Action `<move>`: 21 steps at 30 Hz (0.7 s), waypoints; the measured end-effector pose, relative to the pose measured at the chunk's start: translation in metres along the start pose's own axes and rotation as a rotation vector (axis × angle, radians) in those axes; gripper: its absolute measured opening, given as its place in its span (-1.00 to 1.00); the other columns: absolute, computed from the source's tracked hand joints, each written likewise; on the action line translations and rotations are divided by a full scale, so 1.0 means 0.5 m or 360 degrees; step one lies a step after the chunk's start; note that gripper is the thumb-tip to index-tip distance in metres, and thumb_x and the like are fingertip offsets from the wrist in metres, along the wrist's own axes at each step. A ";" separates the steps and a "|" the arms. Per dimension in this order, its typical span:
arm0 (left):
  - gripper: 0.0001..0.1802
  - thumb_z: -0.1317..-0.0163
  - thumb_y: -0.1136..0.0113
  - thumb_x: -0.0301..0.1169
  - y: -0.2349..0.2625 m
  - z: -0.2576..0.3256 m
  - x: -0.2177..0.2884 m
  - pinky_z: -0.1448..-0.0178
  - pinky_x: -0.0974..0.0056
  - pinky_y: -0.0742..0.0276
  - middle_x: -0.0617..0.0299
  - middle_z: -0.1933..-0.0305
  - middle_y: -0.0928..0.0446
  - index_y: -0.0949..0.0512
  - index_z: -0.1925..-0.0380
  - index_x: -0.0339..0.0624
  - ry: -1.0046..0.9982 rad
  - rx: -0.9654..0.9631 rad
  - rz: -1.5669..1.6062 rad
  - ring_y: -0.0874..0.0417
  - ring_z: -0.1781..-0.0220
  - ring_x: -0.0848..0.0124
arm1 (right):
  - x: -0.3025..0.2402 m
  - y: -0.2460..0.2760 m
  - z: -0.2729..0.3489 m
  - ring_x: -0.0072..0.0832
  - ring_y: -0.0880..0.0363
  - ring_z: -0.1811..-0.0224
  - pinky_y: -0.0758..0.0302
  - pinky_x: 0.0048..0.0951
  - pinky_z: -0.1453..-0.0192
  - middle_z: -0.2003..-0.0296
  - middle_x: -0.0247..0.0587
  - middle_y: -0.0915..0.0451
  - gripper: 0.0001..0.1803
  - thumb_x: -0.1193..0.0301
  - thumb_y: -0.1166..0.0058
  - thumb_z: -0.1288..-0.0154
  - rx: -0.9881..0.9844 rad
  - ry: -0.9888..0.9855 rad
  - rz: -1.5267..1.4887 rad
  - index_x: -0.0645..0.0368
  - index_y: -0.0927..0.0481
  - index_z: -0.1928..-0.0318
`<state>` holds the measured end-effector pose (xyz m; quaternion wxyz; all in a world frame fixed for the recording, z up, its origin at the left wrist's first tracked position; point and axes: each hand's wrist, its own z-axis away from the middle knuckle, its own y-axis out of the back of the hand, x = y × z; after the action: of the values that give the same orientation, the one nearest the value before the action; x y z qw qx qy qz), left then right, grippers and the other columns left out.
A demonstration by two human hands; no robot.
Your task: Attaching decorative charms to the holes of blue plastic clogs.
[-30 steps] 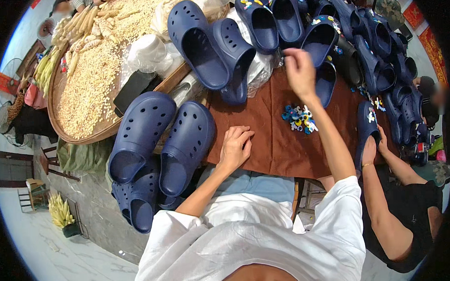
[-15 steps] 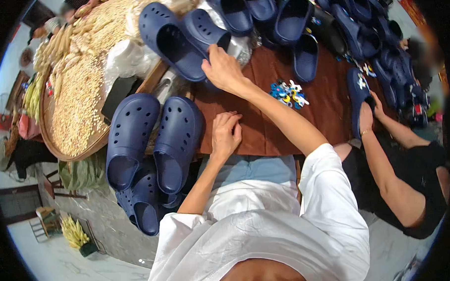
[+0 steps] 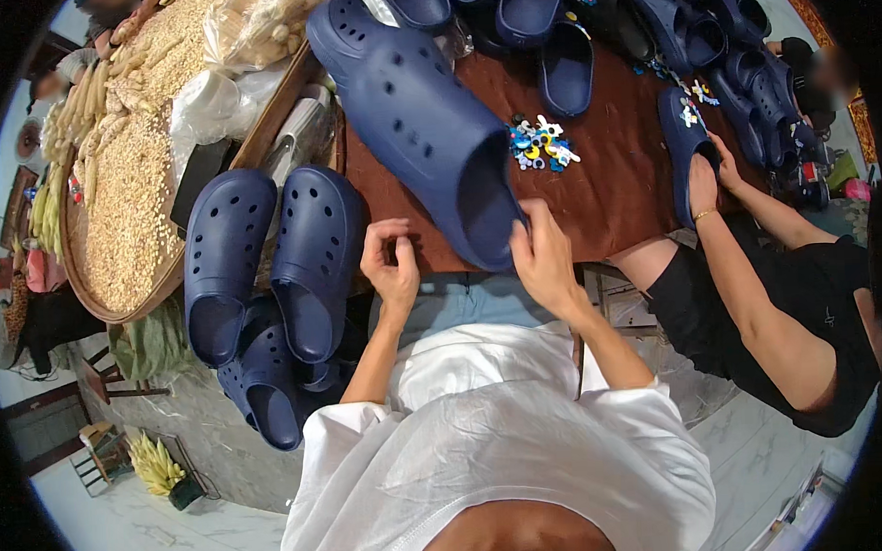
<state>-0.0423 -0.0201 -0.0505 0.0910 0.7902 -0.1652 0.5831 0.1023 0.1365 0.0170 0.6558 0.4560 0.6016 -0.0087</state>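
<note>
navy foam clog [image 3: 421, 130] held at its heel end in the right hand [image 3: 543, 262], fingers closed on the rim, the shoe raised over the near edge of the brown counter [image 3: 613, 187]. left hand [image 3: 392, 267] just beside it, fingers curled narrow, holding nothing that can be made out. small coloured charms [image 3: 538, 144] lie on the counter to the right of the clog. a pair of matching clogs [image 3: 270, 257] sits to the left. at right, another person's hand [image 3: 705, 184] rests on a decorated clog [image 3: 683, 121].
</note>
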 end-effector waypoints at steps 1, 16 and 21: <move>-0.86 -0.18 0.01 -0.72 0.005 0.014 0.004 0.04 0.32 -0.54 0.05 0.17 -0.57 -0.51 0.33 -0.33 0.0013 -0.0002 0.0000 -0.60 0.16 0.35 | 0.020 0.004 0.039 0.24 -0.53 0.10 -0.45 0.07 0.09 0.15 0.25 -0.54 -0.74 0.44 0.07 -0.39 0.0014 -0.0062 0.0063 0.28 -0.37 -0.03; -0.79 -0.08 -0.11 -0.72 -0.031 0.090 0.159 0.04 0.26 -0.56 0.02 0.22 -0.64 -0.61 0.28 -0.31 -0.0225 -0.0500 -0.0231 -0.68 0.19 0.20 | 0.001 -0.037 0.160 -0.28 -0.56 0.43 -0.48 -0.28 0.32 0.41 -0.09 -0.52 -0.66 0.40 -0.13 -0.36 -0.0337 -0.0379 -0.0395 0.28 -0.42 -0.06; -0.74 -0.10 -0.12 -0.68 -0.045 0.102 0.153 0.01 0.26 -0.55 0.02 0.16 -0.62 -0.59 0.18 -0.31 0.0048 -0.0520 -0.0246 -0.67 0.13 0.19 | 0.042 0.030 0.036 -0.34 -0.59 0.33 -0.51 -0.39 0.25 0.28 -0.12 -0.56 -0.86 0.45 -0.04 -0.41 -0.0052 -0.0090 -0.0070 0.22 -0.59 0.13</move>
<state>0.0319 -0.0281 0.0079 0.2652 0.7664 -0.1952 0.5516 0.1307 0.1454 0.0064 0.6794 0.4314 0.5929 -0.0263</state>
